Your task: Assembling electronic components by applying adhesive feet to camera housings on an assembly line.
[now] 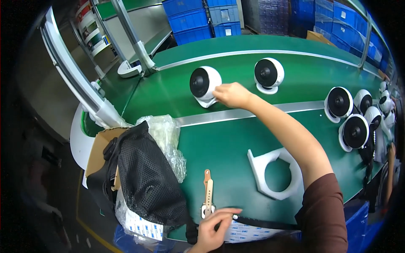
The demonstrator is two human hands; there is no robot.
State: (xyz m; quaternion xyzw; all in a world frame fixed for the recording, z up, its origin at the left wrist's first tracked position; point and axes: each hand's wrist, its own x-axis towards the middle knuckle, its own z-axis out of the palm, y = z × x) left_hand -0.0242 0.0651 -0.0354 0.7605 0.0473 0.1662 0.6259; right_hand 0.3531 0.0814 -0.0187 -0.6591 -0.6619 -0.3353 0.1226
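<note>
My right hand [233, 95] reaches across to a white round camera [209, 82] with a black face and has its fingers closed at the base. The camera stands, slightly tilted, on the green belt. Low in the view is my left hand [213, 232], its thumb and index finger drawn together by a small white piece [235, 216]; whether they grip it is hard to make out. Beside that hand lie a wristwatch [208, 189] with a tan strap and a sheet of blue-printed white backing [257, 233]. A white foam cutout [262, 181] with a round hole lies under my right forearm.
Another white camera [268, 75] stands farther right on the belt [168, 95]. Several more cameras [354, 131] crowd the right end of the table. A black mesh bag [149, 177], clear plastic wrap [168, 139] and a cardboard box [99, 149] fill the left. Blue crates [187, 21] are stacked behind.
</note>
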